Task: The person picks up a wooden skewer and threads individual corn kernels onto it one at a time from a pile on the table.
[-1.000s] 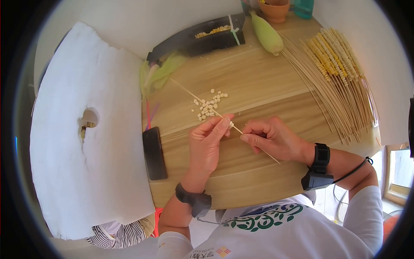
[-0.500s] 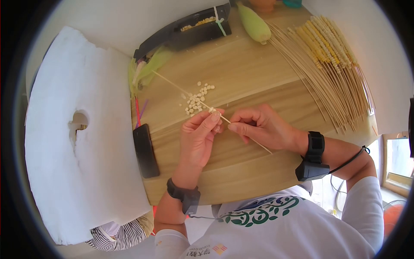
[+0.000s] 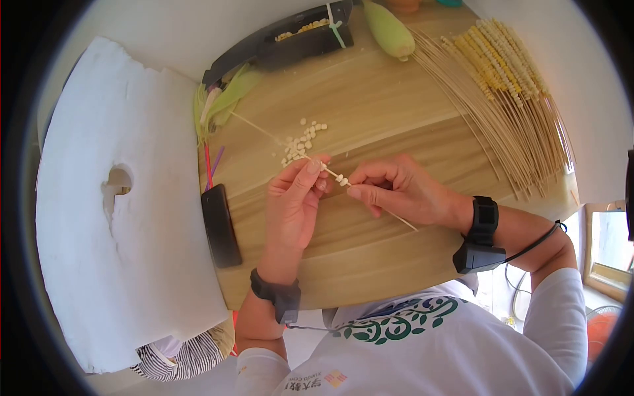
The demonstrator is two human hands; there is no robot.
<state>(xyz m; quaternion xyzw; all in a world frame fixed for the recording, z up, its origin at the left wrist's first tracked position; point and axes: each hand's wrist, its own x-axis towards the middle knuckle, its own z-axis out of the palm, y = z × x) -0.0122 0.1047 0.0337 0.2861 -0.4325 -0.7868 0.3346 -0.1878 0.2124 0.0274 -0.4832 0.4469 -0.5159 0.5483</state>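
Note:
A thin wooden skewer (image 3: 401,220) runs slantwise between my hands. Its upper part reaches over a small pile of pale corn kernels (image 3: 305,140) on the table. Some threaded kernels (image 3: 341,179) sit on the stick between my two hands. My left hand (image 3: 295,198) is closed in a pinch around the skewer near the pile, with a pale kernel at its fingertips. Lower down, my right hand (image 3: 406,188) grips the same skewer between thumb and fingers, just below the threaded kernels.
Many kernel-loaded skewers (image 3: 505,63) and bare sticks (image 3: 475,119) lie at the right. An ear of corn (image 3: 389,33) and a black container (image 3: 264,58) with kernels are at the back. A phone (image 3: 221,224), husks (image 3: 231,99) and white foam (image 3: 132,264) are left.
My left hand has slid up and left along the skewer, so the threaded kernels now show between the hands. My right hand has kept almost the same place.

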